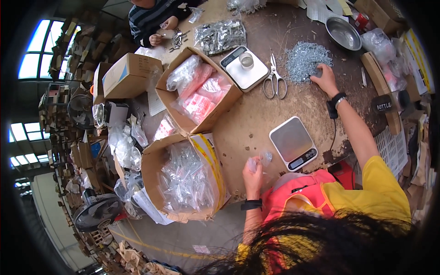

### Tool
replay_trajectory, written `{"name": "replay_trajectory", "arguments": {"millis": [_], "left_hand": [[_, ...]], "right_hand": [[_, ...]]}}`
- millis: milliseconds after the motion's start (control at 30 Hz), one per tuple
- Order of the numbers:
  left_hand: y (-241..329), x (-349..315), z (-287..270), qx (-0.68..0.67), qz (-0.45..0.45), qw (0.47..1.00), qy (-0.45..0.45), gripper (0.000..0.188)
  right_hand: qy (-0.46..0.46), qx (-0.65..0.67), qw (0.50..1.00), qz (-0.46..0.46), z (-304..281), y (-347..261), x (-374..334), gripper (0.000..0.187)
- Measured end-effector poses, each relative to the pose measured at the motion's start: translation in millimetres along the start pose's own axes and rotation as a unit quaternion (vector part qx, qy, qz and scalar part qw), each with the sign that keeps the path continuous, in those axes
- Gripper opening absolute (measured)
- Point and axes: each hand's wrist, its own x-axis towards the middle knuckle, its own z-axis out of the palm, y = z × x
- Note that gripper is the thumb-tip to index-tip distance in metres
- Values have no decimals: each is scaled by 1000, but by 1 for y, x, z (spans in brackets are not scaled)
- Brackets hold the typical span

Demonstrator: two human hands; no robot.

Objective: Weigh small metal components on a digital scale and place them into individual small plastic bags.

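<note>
Left hand (252, 175) pinches clear bag (266, 158); keep its mouth wide. Right hand (326, 79) curled at small-parts pile (302, 59), grip unclear; take small pinches.

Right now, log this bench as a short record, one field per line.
Left grip: holds a clear bag
Right grip: at the near right edge of the silvery pile
Near scale: right of the left grip
Far scale: bears a round cup
Scissors: between far scale and pile
Near box: open, clear bags inside
Co-worker: across the bench, beside grey pieces
</note>
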Motion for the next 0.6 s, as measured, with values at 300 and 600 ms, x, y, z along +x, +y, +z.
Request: {"name": "replay_trajectory", "arguments": {"millis": [300,600], "left_hand": [[5,-7,-7,15,19,1000,17,15],[5,7,-1,-38,29,999,-6,9]], "right_hand": [[-87,228,969,26,-48,-39,-87,55],[-251,139,937,-199,-56,-131,-173,57]]}}
